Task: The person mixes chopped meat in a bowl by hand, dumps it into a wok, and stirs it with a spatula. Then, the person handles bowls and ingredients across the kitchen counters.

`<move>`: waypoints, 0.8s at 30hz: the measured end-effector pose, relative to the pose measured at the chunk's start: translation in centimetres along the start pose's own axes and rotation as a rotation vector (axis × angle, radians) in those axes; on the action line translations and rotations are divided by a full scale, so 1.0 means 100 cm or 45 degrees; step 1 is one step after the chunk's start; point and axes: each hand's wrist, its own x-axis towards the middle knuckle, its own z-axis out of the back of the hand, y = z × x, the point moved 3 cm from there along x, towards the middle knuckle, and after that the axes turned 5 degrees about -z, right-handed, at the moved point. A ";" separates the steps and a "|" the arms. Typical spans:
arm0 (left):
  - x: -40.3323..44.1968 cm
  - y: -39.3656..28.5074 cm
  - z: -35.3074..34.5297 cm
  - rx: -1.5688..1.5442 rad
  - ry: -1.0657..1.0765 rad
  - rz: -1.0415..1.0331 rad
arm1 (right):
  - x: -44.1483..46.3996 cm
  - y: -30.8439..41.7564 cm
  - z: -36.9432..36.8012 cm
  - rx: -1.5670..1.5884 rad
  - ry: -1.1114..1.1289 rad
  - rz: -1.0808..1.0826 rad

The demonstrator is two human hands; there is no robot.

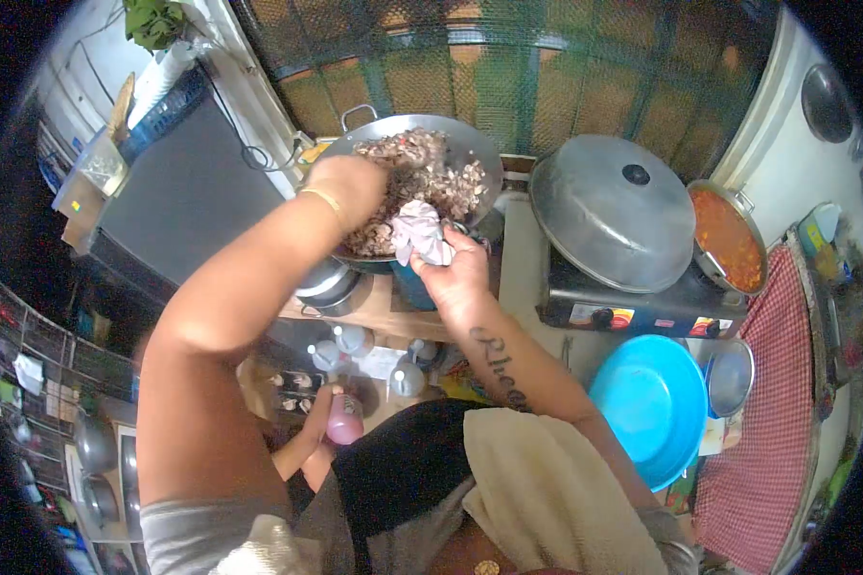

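A wide metal wok [484, 153] holds chopped brownish meat-like food [451, 192]. My left hand [347, 187] is over the wok's left side, curled and slightly blurred. Its fingers and whatever they hold are hidden behind the back of the hand. At the near rim, my right hand [455, 273] is closed on a crumpled pale pink cloth [420, 230], thumb and fingers pinching it. The cloth lies against the wok's edge; whether a handle is under it cannot be seen.
Right of the wok, a large domed lid [614, 216] and a pan of red stew [729, 240] sit over a stove [594, 311]. A blue basin [647, 412] stands below. Another person's hand [324, 417] holds a pink bottle [345, 420] near several jugs [355, 340].
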 end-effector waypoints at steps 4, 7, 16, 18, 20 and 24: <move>-0.040 0.051 -0.006 -0.240 -0.072 0.174 | 0.000 0.003 -0.004 0.010 -0.034 0.006; -0.064 0.060 -0.012 -0.483 -0.291 0.155 | -0.005 -0.003 -0.010 0.003 0.011 0.006; -0.007 -0.037 0.019 -0.173 -0.005 -0.058 | -0.002 -0.008 -0.005 -0.093 -0.024 0.017; -0.005 -0.051 0.003 0.068 0.025 -0.217 | -0.002 -0.009 0.000 -0.092 -0.060 0.022; 0.001 -0.060 -0.004 0.247 0.129 -0.322 | 0.003 -0.011 0.004 -0.073 -0.066 0.013; 0.038 -0.062 -0.011 0.329 0.422 -0.153 | -0.006 -0.014 -0.004 -0.018 -0.003 0.024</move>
